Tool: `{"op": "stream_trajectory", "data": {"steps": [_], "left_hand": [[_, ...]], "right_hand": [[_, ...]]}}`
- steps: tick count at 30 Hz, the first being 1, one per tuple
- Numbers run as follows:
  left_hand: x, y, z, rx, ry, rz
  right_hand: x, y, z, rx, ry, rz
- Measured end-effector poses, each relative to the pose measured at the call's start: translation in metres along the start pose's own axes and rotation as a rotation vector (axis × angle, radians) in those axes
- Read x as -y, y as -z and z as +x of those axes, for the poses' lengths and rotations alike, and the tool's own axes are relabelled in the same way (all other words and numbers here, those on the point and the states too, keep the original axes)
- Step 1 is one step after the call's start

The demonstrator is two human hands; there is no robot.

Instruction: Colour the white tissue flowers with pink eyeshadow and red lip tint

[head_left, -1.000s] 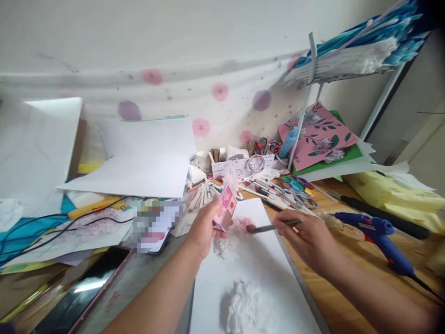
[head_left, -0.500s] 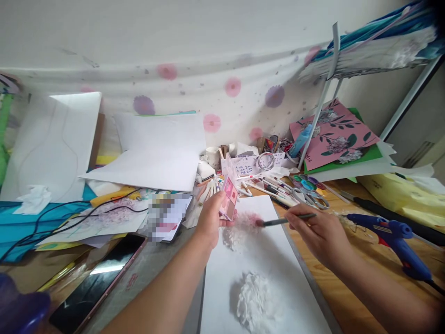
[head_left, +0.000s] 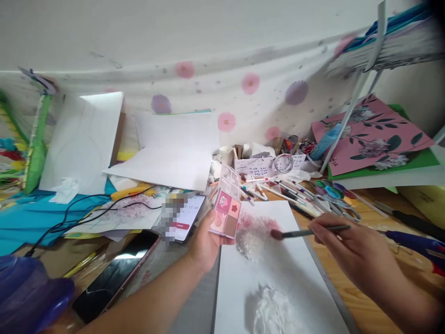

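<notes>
— Where's the left hand [head_left: 205, 241]?
— At the left edge of the white sheet [head_left: 302, 273], palm up, fingers cupped in a grip, bare forearm reaching in from the lower left.
— And the right hand [head_left: 351, 248]?
— Over the sheet's right edge, fingertips pinched, knuckles up.

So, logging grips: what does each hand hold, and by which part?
Left hand holds the open palette by its lower edge; right hand pinches the brush by its handle.

The open pink palette [head_left: 225, 211] tilts up, lid raised. The slim brush [head_left: 309, 232] lies level, tip at the pink-dusted paper flower [head_left: 252, 234].
</notes>
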State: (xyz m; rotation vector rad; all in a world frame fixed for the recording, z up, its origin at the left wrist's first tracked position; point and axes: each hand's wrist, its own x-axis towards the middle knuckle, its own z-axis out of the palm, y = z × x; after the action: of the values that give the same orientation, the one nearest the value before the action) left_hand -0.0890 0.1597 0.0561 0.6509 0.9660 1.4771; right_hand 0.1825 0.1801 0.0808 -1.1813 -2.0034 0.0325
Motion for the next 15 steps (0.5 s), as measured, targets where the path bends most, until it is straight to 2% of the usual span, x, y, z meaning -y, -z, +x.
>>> {"op": "stream_trajectory", "data": {"steps": [2,6,10,15], "left_hand": [[0.001,0.000,0.001,-0.004,0.017,-0.005],[0.006,-0.001,0.000,-0.035,0.049,0.001],[0.009,-0.002,0.001,-0.067,0.068,0.010],[0.008,-0.002,0.001,-0.083,0.070,0.024]], "right_hand": [[-0.002,0.000,0.001,0.022,0.029,0.000],[0.000,-0.001,0.003,-0.049,0.021,-0.099],[0.006,-0.004,0.005,0.039,0.055,-0.034],[0.009,-0.004,0.006,-0.035,0.057,-0.049]]}}
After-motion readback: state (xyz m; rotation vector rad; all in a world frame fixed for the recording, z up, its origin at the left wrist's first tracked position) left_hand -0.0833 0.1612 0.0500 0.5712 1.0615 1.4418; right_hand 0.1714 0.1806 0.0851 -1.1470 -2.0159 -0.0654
